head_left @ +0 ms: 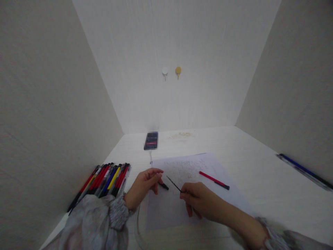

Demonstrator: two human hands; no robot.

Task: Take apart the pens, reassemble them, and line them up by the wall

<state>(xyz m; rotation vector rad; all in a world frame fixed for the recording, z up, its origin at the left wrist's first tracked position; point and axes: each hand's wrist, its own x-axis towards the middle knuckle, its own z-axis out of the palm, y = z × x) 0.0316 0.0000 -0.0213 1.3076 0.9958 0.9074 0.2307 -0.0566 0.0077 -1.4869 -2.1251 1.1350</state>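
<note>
Over a sheet of paper [161, 215] covered in faint scribbles, my left hand [145, 182] is closed around a pen barrel [163, 186]. Its black end sticks out toward the right, and the rest is hidden by the fingers. My right hand [199, 198] pinches a thin dark pen refill [173, 183] by its lower end. The refill slants up to the left, its tip a little apart from the barrel. Right of the hands, a red pen [213, 180] with a black end lies on the paper.
Many red, blue, yellow and clear pens [109, 178] lie side by side at the left wall. A phone [151, 140] with a white cable [137, 222] lies behind the paper. Blue and clear pens [307, 171] rest along the right wall. Two hooks [178, 71] hang on the back wall.
</note>
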